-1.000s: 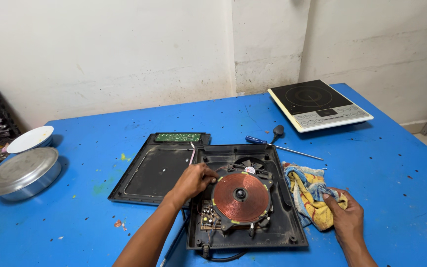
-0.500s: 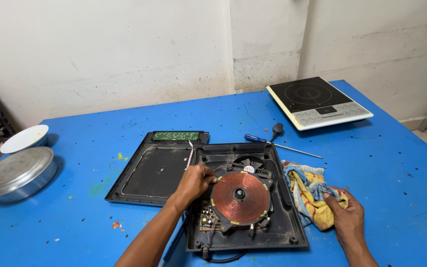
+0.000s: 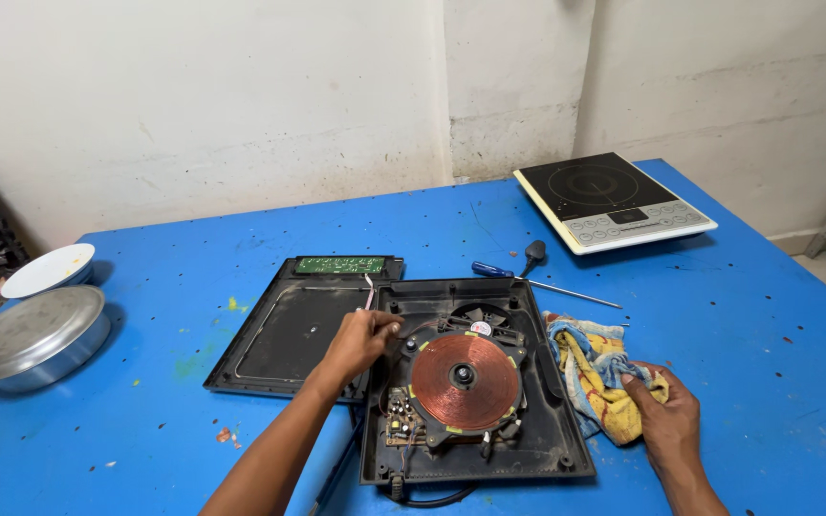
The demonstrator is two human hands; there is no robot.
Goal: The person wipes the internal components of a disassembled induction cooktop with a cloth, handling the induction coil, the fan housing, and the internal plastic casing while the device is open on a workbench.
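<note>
Opened induction cooker base [image 3: 475, 382] at the front middle of the blue table [image 3: 193, 440].
Left hand [image 3: 360, 339] curled at the base's left rim, pinching something too small to tell; right hand [image 3: 666, 420] closed on a yellow-patterned rag [image 3: 595, 368] just right of it. Removed top panel [image 3: 298, 325] alongside, left; screwdriver [image 3: 528, 279] behind.

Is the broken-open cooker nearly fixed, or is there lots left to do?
Done: the cooker base lies open, its copper coil bare, and the top panel is off, beside it. In hand: the left hand touches the base's upper left corner, and the right hand presses a cloth. Left, most likely: the panel is not back on, and a screwdriver lies unused.
</note>
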